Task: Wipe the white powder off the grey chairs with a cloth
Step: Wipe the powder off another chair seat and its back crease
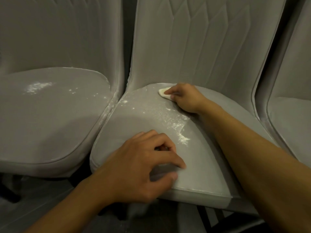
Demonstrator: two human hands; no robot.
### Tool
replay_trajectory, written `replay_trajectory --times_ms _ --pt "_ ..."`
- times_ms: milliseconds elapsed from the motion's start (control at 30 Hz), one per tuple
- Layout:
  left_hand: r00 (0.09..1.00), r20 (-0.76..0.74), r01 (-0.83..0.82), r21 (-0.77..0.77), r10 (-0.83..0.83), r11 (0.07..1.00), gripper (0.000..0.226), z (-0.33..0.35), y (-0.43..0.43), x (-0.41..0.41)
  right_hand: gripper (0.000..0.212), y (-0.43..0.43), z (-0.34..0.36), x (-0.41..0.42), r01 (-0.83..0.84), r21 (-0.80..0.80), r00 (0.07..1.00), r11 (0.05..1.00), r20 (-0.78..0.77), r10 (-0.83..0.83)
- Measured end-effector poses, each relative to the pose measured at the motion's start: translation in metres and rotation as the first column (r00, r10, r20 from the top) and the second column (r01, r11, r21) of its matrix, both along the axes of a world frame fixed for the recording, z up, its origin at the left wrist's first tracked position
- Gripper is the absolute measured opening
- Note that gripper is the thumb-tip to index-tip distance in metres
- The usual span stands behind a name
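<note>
Small white cloth [162, 93] is gripped under curled fingertips of right hand [184, 98], at rear of grey padded chair seat [127, 126]; left hand [139, 167] is held loosely curled, empty.

middle grey padded chair [134, 128]: plain seat, chevron-stitched back
small cream cloth [164, 93]: plain
white powder [182, 139]: scattered speckles

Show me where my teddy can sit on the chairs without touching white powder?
The middle seat is bare at its left front, between the powder streak and the left hand. On the left seat, the front is bare, nearer than its powder patch. Crowded: the back of the middle seat, where the right hand holds the cloth.
</note>
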State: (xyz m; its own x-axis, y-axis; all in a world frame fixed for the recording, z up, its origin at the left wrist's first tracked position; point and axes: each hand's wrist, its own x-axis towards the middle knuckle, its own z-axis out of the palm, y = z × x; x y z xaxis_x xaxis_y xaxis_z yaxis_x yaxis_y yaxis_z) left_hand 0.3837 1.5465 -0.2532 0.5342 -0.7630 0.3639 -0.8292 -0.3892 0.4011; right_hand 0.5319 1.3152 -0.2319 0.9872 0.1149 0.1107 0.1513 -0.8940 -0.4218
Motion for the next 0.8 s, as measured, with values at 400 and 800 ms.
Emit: replay_trajectory --times_ms 400,800 --pt "1.0 -0.01 0.005 -0.015 -0.005 1.0 0.024 0.0 -0.001 0.002 0.03 -0.044 0.011 -0.018 0.101 -0.028 0.994 0.995 0.051 -0.099" --pt "1.0 -0.012 -0.007 0.006 0.007 1.0 0.026 0.0 0.001 -0.001 0.028 0.026 0.027 0.014 -0.137 0.028 0.991 0.99 0.013 0.137"
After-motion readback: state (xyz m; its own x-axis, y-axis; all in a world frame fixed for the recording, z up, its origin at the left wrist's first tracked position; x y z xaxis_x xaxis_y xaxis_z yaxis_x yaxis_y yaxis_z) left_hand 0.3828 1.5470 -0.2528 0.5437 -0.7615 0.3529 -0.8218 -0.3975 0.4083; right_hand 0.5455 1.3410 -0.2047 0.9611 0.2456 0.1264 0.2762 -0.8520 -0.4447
